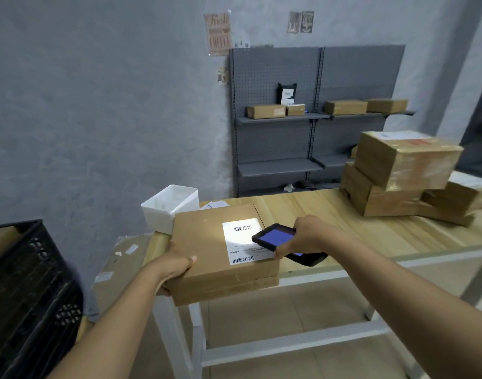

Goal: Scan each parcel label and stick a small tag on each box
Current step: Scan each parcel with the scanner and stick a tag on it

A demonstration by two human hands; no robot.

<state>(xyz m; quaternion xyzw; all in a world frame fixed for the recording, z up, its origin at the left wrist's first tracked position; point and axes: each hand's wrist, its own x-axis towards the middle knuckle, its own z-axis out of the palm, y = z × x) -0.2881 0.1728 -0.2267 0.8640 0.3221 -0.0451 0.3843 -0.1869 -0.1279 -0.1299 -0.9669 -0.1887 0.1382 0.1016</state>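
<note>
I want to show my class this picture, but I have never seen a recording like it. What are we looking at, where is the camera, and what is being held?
There is no machine here: a person wears a camera on the head, so you see the person's own two arms reaching forward. The left hand grips the near left edge of a flat cardboard box that overhangs the front edge of a wooden table. The right hand holds a handheld scanner over the box's white barcode label, which is brightly lit. A white bin stands behind the box, more boxes are stacked at the right, and a black crate sits at the left.
</note>
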